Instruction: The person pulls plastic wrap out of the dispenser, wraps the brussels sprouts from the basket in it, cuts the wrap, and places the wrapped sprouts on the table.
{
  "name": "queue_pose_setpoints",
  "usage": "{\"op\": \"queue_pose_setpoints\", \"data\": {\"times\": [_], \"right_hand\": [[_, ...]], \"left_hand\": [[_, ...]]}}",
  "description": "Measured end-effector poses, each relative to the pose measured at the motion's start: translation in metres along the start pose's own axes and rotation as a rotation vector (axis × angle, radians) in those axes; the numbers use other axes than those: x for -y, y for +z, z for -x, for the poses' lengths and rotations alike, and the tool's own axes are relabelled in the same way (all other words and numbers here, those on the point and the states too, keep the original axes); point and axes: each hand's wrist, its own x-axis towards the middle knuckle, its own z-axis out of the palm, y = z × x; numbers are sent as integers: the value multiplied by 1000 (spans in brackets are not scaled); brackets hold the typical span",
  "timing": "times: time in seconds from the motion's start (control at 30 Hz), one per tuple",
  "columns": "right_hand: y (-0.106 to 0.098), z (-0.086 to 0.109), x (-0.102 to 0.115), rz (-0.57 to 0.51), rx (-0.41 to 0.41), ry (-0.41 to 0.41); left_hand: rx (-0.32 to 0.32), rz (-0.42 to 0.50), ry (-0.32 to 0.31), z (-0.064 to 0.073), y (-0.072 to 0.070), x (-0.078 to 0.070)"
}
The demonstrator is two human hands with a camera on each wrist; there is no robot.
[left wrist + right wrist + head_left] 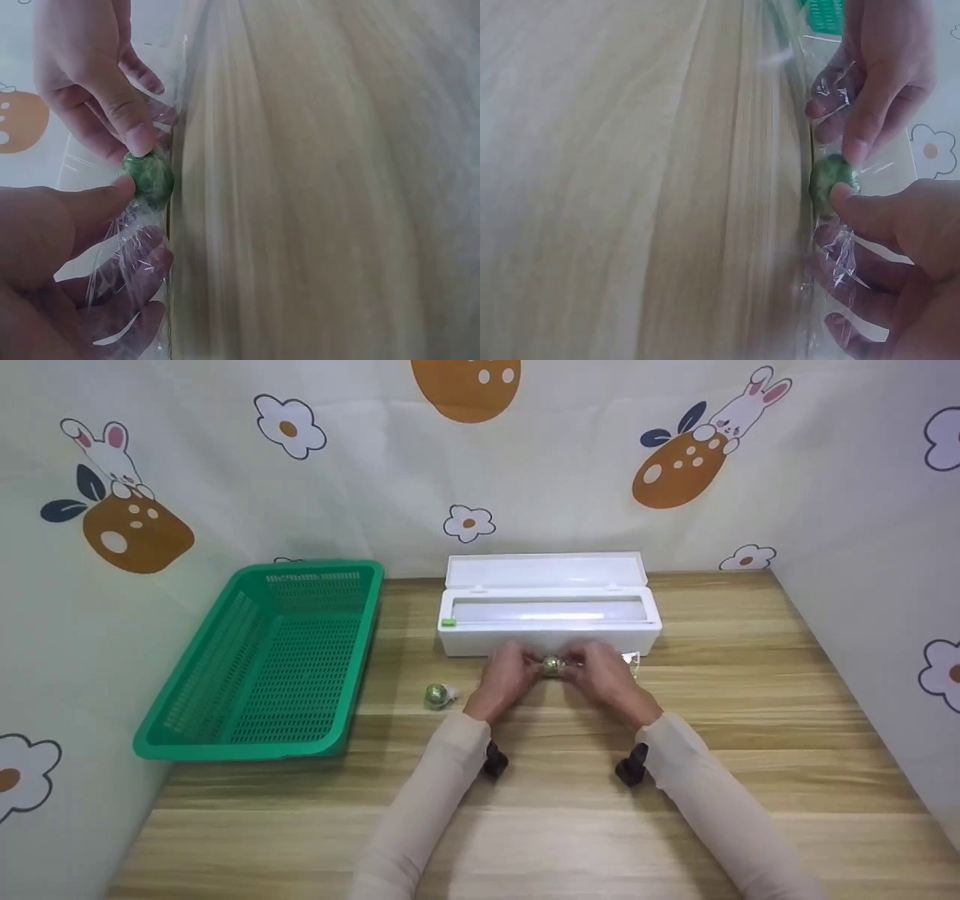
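Note:
Both hands meet in front of the white box in the head view, with a small green Brussels sprout [553, 664] between them. It sits in clear plastic wrap [133, 259] that is gathered at its sides. My left hand [510, 679] pinches the wrapped sprout with thumb and fingers at one side. From the other side my right hand [602, 676] does the same, its thumb against the sprout [834, 180] in the right wrist view. The film drapes over the fingers of each hand. Left of the hands, a second wrapped sprout [436, 695] lies on the table, its film twisted to one side.
A white cling film dispenser [551, 642] with its lid raised and a green slider [448, 622] stands just behind the hands. At the left is a green basket [358, 675]. Loose film [634, 661] shows by the right hand. Printed cloth [555, 457] rises behind the wooden table [750, 697].

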Motion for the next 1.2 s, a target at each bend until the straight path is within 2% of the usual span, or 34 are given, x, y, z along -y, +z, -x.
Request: {"op": "queue_pose_setpoints", "data": {"times": [0.1,0.27,0.53,0.8,1.0,1.1,1.2], "right_hand": [[0,-2,0,-34,12,15],[0,-7,2,-20,-24,17],[3,-9,3,33,-36,66],[5,-9,0,1,-77,65],[7,-7,0,3,-65,71],[7,-4,1,23,-80,50],[5,-1,3,50,-102,19]], "left_hand": [[-5,28,-25,0,1,2],[-22,63,-32,-1,2,3],[-42,1,-29,-1,4,2],[-12,-29,13,0,2,4],[-34,-84,82,3,0,5],[-50,-77,95,7,-5,6],[-67,-36,80,14,-14,5]]}}
